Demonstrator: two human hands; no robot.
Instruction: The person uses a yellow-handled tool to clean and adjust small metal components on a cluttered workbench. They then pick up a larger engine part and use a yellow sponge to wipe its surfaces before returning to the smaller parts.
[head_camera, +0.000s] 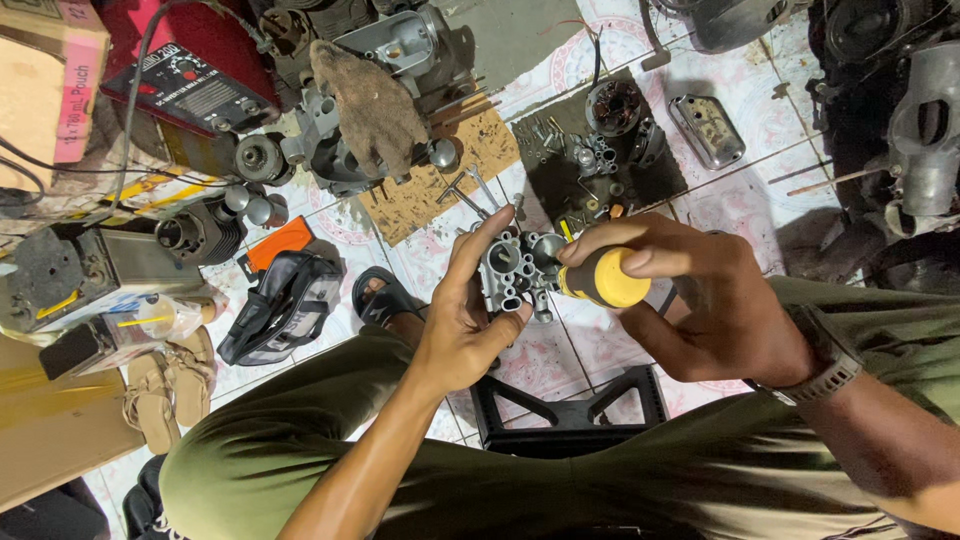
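Note:
My left hand (462, 315) grips a grey metal engine part (515, 268) with round bores, thumb and fingers wrapped around its left side. My right hand (690, 295) holds a screwdriver by its yellow and black handle (605, 278), the tip pointing into the right side of the part. A dark watch (825, 365) is on my right wrist. Both hands hover above my knees in olive trousers, over a tiled floor.
A dark mat (600, 150) with several small metal parts lies beyond the hands, next to a cardboard piece with wrenches (470, 190). An engine block under a brown rag (365, 100) sits at upper left. A black stool (570, 405), sandals and a pouch (285, 305) lie nearby.

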